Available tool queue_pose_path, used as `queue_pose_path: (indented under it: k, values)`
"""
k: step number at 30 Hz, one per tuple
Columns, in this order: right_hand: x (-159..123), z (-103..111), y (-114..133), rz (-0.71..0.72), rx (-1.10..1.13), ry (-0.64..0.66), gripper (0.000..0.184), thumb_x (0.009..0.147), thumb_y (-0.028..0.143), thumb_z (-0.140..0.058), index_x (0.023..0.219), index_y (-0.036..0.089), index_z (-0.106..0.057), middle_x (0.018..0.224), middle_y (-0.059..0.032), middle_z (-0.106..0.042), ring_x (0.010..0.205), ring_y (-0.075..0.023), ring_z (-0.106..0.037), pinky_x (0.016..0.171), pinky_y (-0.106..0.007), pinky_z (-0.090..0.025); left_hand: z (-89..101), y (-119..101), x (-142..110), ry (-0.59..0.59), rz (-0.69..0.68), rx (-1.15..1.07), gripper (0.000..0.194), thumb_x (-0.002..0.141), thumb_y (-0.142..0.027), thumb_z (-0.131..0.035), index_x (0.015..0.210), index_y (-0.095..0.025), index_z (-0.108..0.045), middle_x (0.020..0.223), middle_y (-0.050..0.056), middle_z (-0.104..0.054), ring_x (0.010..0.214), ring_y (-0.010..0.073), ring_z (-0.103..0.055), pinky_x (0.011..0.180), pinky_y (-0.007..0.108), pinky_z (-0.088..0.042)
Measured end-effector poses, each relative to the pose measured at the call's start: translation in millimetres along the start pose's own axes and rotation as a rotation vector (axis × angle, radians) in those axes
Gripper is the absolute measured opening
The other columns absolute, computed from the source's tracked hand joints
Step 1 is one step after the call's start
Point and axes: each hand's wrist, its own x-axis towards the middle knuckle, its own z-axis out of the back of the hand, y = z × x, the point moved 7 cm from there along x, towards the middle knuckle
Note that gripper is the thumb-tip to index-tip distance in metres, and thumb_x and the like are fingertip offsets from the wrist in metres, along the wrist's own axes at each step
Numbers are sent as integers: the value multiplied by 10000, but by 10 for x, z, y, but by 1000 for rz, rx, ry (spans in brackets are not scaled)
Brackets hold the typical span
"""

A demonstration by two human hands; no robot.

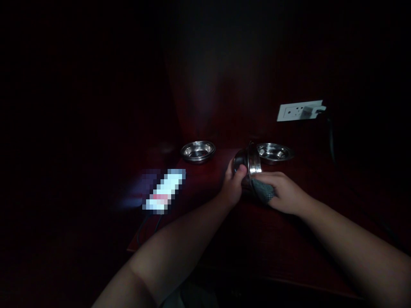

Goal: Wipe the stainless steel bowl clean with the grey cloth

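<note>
My left hand is closed round a small steel bowl, which is tipped on its side above the dark red table. My right hand grips a grey cloth and presses it against the bowl's rim. The scene is very dim, so the bowl's inside is hard to make out.
Two more steel bowls stand upright at the back: one to the left, one just behind the held bowl. A lit, blurred-out screen lies at the table's left. A white wall socket with a plug and dark cable is at the right.
</note>
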Motion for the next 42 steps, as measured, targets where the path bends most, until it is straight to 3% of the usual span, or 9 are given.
queue_pose_path:
  k: [3, 15, 19, 23, 35, 42]
  values:
    - [5, 16, -1, -29, 39, 0, 264, 617, 33, -444, 760, 200, -591, 672, 13, -613, 604, -145, -566, 595, -265, -425, 7, 13, 5, -6, 15, 6, 616, 732, -593, -614, 1199, -206, -507, 1160, 101, -617, 1063, 252, -585, 977, 425, -404]
    - [13, -20, -49, -107, 105, -48, 369, 666, 7, -460, 909, 177, -678, 749, -5, -678, 650, -164, -631, 622, -275, -476, 61, 36, 17, -50, 19, -19, 555, 744, -596, -603, 1157, -231, -540, 1145, 73, -626, 1072, 233, -581, 998, 404, -392]
    - [17, -18, -77, -88, 69, -78, 448, 664, 2, -475, 1019, 183, -680, 964, -48, -712, 873, -214, -670, 785, -327, -514, 71, 42, 28, -50, 6, -21, 532, 748, -586, -603, 1138, -227, -551, 1109, 73, -636, 1060, 231, -587, 985, 400, -399]
    - [11, -34, -105, -29, 21, -93, 515, 647, -9, -471, 1088, 178, -661, 1186, -96, -648, 1108, -255, -604, 968, -399, -461, 47, 30, 30, -21, 0, -35, 535, 748, -582, -606, 1134, -217, -546, 1103, 81, -633, 1035, 227, -595, 962, 397, -413]
    - [-8, -56, -138, -16, -31, -97, 569, 584, -35, -455, 1077, 174, -648, 1275, -129, -581, 1168, -261, -573, 999, -434, -446, 20, 14, 17, -15, 3, -41, 604, 711, -582, -642, 1171, -210, -520, 1138, 86, -620, 1053, 236, -588, 968, 403, -415]
    - [-14, -67, -169, -50, -33, -100, 488, 653, 3, -491, 1081, 179, -648, 1362, -146, -525, 1251, -282, -512, 1025, -457, -417, 0, 19, 12, 19, 8, -47, 643, 701, -585, -654, 1208, -217, -504, 1180, 89, -606, 1110, 243, -563, 1008, 409, -385]
